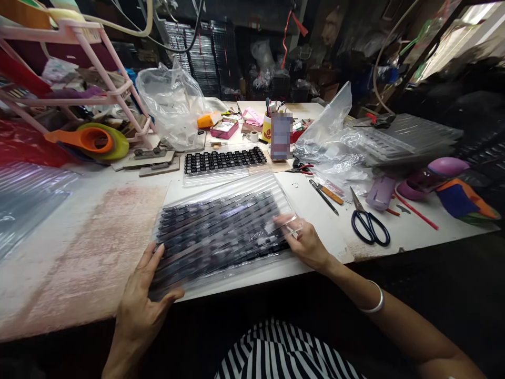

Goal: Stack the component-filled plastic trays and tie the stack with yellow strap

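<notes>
A clear ribbed plastic tray [221,226] filled with rows of black parts lies tilted across the front of the white table, its upper side blurred by motion. My left hand [144,295] has its fingers apart, with the fingertips at the tray's left edge and the thumb near its front edge. At the right edge, my right hand [303,239] pinches a clear plastic sheet or cover over the tray. Behind it sits a second clear tray [224,159] with rows of black parts.
Scissors [370,226], a black pen [323,197] and an orange-handled knife [330,194] lie at the right. A phone [281,137] stands behind. Plastic bags [173,105] and a pink rack [114,95] are at the back left; stacked clear trays [414,137] sit back right.
</notes>
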`<state>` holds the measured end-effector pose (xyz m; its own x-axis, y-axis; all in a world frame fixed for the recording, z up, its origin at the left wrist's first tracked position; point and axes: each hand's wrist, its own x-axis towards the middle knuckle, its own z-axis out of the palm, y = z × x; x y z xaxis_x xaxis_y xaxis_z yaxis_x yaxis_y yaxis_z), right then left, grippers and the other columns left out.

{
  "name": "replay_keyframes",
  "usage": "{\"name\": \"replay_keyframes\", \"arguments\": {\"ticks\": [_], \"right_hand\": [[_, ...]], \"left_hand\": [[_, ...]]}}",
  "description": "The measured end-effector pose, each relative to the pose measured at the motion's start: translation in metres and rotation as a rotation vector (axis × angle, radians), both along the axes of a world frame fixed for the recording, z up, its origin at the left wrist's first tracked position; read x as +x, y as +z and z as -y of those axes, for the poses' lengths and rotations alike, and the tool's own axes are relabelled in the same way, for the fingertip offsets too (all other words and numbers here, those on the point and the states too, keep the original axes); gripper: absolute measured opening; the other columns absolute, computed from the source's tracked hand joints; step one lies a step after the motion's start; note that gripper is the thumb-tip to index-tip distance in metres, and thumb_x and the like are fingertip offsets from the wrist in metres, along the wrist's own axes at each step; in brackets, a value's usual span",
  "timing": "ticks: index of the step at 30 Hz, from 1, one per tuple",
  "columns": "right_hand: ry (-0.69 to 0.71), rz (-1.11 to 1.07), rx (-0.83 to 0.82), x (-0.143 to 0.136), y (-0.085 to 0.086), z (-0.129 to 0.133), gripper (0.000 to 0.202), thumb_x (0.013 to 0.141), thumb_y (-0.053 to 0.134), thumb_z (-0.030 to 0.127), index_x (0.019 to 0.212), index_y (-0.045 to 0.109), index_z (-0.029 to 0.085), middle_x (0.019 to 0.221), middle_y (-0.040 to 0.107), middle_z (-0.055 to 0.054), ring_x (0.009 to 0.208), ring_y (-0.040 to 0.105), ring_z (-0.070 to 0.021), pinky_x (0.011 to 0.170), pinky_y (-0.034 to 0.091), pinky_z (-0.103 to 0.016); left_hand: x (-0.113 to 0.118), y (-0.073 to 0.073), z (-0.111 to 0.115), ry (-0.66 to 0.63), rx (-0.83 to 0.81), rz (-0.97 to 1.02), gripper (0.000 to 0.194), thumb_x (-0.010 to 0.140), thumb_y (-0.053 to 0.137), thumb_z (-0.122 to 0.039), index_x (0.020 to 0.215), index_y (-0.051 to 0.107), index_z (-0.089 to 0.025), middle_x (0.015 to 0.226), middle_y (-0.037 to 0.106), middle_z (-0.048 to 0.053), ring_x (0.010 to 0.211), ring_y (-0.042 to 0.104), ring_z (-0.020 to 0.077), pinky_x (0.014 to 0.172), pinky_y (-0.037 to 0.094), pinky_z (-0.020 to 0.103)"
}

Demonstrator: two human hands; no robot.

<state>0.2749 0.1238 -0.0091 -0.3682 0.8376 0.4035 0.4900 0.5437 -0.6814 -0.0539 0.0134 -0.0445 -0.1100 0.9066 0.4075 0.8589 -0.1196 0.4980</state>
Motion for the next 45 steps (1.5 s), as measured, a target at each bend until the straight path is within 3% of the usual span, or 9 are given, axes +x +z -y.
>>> {"name": "replay_keyframes", "arguments": {"ticks": [4, 8, 12, 20, 30, 45], "right_hand": [[-0.06, 0.293, 0.227, 0.003, -0.007, 0.003, 0.041, 0.079, 0.039, 0.001, 0.112, 0.06, 0.014, 0.107, 0.063, -0.01, 0.093, 0.051, -0.0244, 0.074, 0.033, -0.039], [-0.082, 0.429, 0.275, 0.004, -0.009, 0.006, 0.045, 0.072, 0.04, -0.003, 0.109, 0.062, 0.011, 0.108, 0.061, -0.01, 0.092, 0.045, -0.0248, 0.074, 0.029, -0.04], [-0.093, 0.424, 0.234, 0.005, -0.009, 0.007, 0.043, 0.072, 0.041, -0.003, 0.106, 0.063, 0.012, 0.108, 0.06, -0.01, 0.092, 0.044, -0.0246, 0.074, 0.029, -0.039], [-0.061, 0.187, 0.042, 0.0, -0.005, 0.009, 0.04, 0.083, 0.035, 0.004, 0.113, 0.059, 0.015, 0.11, 0.061, -0.008, 0.092, 0.046, -0.0221, 0.075, 0.034, -0.036], [-0.106, 0.518, 0.292, -0.002, -0.016, 0.014, 0.056, 0.069, 0.037, -0.005, 0.12, 0.055, 0.008, 0.115, 0.056, -0.015, 0.107, 0.041, -0.0262, 0.082, 0.026, -0.042], [-0.174, 0.365, -0.013, 0.002, -0.005, 0.012, 0.049, 0.071, 0.04, -0.004, 0.106, 0.065, 0.021, 0.106, 0.058, -0.007, 0.095, 0.045, -0.0223, 0.076, 0.034, -0.037]], "left_hand": [[-0.002, -0.001, 0.0, 0.002, -0.012, -0.014, 0.076, 0.079, 0.045, -0.065, 0.142, 0.029, -0.027, 0.149, 0.031, 0.006, 0.132, 0.033, 0.0307, 0.108, 0.027, 0.047], [-0.002, -0.001, 0.0, 0.008, -0.026, -0.013, 0.075, 0.079, 0.046, -0.064, 0.142, 0.029, -0.027, 0.149, 0.031, 0.007, 0.133, 0.032, 0.0314, 0.108, 0.027, 0.048], [-0.001, -0.001, -0.001, 0.006, -0.033, -0.015, 0.075, 0.079, 0.047, -0.063, 0.142, 0.03, -0.026, 0.149, 0.03, 0.007, 0.133, 0.032, 0.0321, 0.108, 0.027, 0.049], [-0.001, -0.002, -0.002, 0.033, -0.032, -0.015, 0.073, 0.08, 0.045, -0.063, 0.142, 0.03, -0.027, 0.149, 0.031, 0.005, 0.133, 0.031, 0.0306, 0.109, 0.026, 0.048], [-0.001, -0.001, -0.003, 0.049, -0.035, -0.038, 0.073, 0.077, 0.046, -0.064, 0.141, 0.03, -0.032, 0.148, 0.032, 0.003, 0.132, 0.035, 0.0312, 0.107, 0.029, 0.05], [0.002, 0.001, -0.004, 0.039, -0.065, -0.043, 0.073, 0.079, 0.047, -0.062, 0.142, 0.027, -0.033, 0.15, 0.028, 0.002, 0.133, 0.032, 0.0308, 0.109, 0.027, 0.049]]}}
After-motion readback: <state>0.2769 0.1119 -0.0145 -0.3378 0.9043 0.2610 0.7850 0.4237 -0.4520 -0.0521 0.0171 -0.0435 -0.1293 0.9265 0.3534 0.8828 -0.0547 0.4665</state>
